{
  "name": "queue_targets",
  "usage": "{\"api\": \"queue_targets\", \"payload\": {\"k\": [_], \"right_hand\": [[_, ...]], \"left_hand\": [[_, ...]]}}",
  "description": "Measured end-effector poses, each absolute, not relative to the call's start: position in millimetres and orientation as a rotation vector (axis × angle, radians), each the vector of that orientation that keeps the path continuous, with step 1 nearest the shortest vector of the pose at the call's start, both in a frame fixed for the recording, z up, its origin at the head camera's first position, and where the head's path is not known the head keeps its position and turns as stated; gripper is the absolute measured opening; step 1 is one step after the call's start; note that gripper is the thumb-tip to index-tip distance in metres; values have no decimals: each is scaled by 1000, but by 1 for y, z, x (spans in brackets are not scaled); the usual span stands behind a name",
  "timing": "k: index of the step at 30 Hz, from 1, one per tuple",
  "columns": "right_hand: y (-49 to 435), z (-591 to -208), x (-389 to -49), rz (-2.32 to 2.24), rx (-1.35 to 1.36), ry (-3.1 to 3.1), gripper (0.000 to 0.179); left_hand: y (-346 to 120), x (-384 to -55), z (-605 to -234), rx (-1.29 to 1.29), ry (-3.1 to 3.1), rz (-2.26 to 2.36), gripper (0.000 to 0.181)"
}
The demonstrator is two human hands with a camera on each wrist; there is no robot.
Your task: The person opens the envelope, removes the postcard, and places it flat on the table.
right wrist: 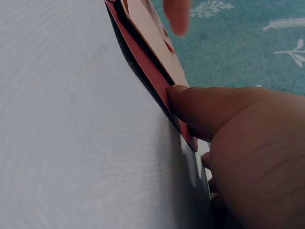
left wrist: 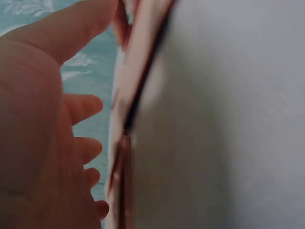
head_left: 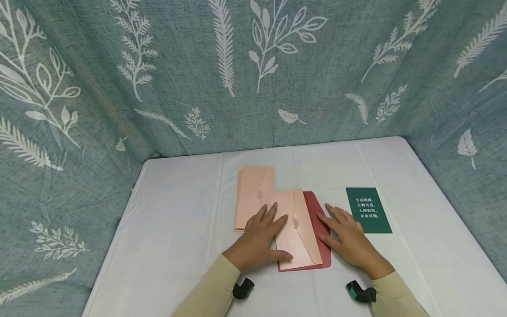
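A pale pink envelope (head_left: 303, 244) with a round seal on its flap lies on top of a red envelope (head_left: 316, 218), whose right side sticks out from under it. My left hand (head_left: 261, 240) is spread flat over the left part of the pink envelope, fingertips and thumb on its face. At the red envelope's right edge is my right hand (head_left: 348, 235), fingers extended. The right wrist view shows the right thumb (right wrist: 190, 102) touching the red edge. In the left wrist view, the left fingers (left wrist: 86, 150) stand apart beside the envelope edges.
Several more pink envelopes form a stack (head_left: 253, 185) behind the left hand, partly overlapped by the upper envelope. A dark green card (head_left: 368, 220) with white writing lies to the right. The white-covered table (head_left: 178, 211) ends at a leaf-patterned curtain (head_left: 237, 119).
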State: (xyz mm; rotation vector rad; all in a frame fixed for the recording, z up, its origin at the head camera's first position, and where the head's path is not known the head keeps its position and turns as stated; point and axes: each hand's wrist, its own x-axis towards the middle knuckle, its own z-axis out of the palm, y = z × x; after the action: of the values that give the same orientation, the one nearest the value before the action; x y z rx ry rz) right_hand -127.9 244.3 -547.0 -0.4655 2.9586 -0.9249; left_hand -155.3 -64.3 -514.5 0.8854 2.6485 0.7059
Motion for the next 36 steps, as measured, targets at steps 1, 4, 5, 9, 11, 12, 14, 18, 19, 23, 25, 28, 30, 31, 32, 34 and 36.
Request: {"api": "queue_targets", "payload": {"k": [1,4,5,9,11,12,14,18,19,23,25,28,30,31,32,34,36], "right_hand": [[244,-547,-128,-927,-464,2957,62],[244,-546,-128,-925,-461,2955,62],[244,-546,-128,-924,-462,2955,62],[243,-546,-129,-919,-457,2954,62],[244,-546,-128,-917,-453,2952,62],[244,-546,-128,-917,-450,2951,62],[244,-546,-128,-917,-449,2948,62],[245,-546,-128,-918,-448,2944,62],[245,-546,-128,-920,-448,2944,62],[243,-546,-129,-920,-444,2959,62],[240,-546,-129,-917,-445,2969,63],[236,-544,-129,-915,-450,2983,63],[234,-543,-128,-921,-449,2991,63],[233,-542,-128,-927,-447,2996,63],[232,-542,-128,-933,-449,3004,63],[229,-540,-128,-950,-458,3024,61],[226,-539,-128,-970,-474,3046,60]], "left_hand": [[-64,-155,-517,888,2645,665,106],[-64,-156,-522,886,2640,597,113],[-64,-156,-523,882,2637,585,114],[-64,-156,-525,886,2634,575,114],[-64,-157,-525,893,2632,570,114],[-63,-157,-526,896,2630,567,114],[-63,-157,-526,896,2621,566,114],[-64,-158,-529,896,2610,562,114],[-64,-158,-530,898,2611,561,114],[-65,-158,-532,897,2609,559,115],[-66,-159,-534,892,2605,560,115],[-66,-159,-534,882,2597,556,115],[-65,-159,-534,878,2595,549,115],[-65,-159,-534,877,2593,549,115],[-65,-159,-534,877,2593,544,116],[-65,-159,-534,877,2592,542,116],[-65,-159,-533,873,2589,546,116]]}}
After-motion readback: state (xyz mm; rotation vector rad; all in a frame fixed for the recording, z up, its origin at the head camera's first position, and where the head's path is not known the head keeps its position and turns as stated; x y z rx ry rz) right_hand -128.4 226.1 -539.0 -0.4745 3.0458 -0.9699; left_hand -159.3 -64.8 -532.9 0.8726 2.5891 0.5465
